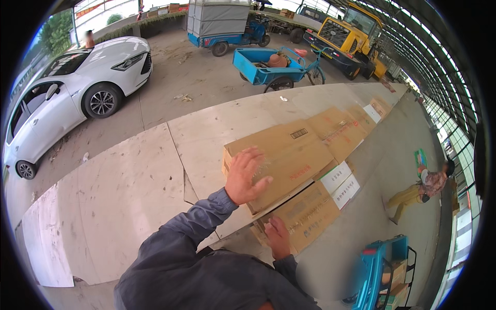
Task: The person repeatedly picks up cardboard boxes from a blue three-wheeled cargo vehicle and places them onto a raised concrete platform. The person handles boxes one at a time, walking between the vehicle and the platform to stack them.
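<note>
My left hand [247, 176] lies with spread fingers over the near left corner of a large brown cardboard carton [279, 155]. The palm faces the carton top; whether it touches cannot be told. Lower down, my right hand [278, 237] is at the near end of a second cardboard carton [310, 213], its fingers slightly bent and no object visible in it. That second carton sits lower, alongside the large one. The large carton stands on a long pale board-topped platform [143, 174] and bears red print.
More cartons [335, 126] line the platform's edge, and white printed panels [341, 184] lie beyond the lower carton. A white car [85, 77], a blue cargo tricycle [267, 69] and a yellow loader [345, 35] stand past the platform. A person [422, 190] walks at right, near a blue cart [374, 271].
</note>
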{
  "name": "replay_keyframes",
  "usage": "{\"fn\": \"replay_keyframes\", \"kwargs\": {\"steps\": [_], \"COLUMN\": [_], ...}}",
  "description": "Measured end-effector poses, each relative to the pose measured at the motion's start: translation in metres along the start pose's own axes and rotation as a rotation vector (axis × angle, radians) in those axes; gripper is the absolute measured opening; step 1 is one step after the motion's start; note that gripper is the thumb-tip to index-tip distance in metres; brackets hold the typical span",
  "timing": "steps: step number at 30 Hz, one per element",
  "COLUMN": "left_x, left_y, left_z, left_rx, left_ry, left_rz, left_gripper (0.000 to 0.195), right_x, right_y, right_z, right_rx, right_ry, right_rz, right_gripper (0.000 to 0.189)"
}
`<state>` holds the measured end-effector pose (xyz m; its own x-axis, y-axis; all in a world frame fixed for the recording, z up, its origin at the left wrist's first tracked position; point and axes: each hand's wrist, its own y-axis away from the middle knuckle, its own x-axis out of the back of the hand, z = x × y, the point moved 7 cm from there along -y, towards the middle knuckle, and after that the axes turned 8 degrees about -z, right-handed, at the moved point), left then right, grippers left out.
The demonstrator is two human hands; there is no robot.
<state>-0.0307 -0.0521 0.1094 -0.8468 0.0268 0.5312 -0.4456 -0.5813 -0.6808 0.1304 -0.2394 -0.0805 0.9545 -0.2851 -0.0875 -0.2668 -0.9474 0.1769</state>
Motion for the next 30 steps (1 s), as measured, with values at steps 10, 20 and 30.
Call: {"fn": "replay_keyframes", "kwargs": {"steps": [10,20,30], "left_x": [-0.045,-0.047,-0.059], "left_y": [-0.001,-0.006,-0.011], "left_z": [0.021,0.026,0.030], "left_rx": [0.007,0.023,0.005], "left_ry": [-0.084,-0.094,-0.122], "left_rz": [-0.249,-0.259,-0.359], "left_gripper": [0.043,0.038,0.038], "right_x": [0.029,0.013,0.010], "right_y": [0.017,0.023,0.049], "right_z": [0.063,0.101,0.101], "right_rx": [-0.088,-0.121,-0.257], "right_ry": [-0.082,-0.021,0.034], "right_rz": [0.026,0.006,0.097], "right_gripper": [0.042,0.046,0.058]}}
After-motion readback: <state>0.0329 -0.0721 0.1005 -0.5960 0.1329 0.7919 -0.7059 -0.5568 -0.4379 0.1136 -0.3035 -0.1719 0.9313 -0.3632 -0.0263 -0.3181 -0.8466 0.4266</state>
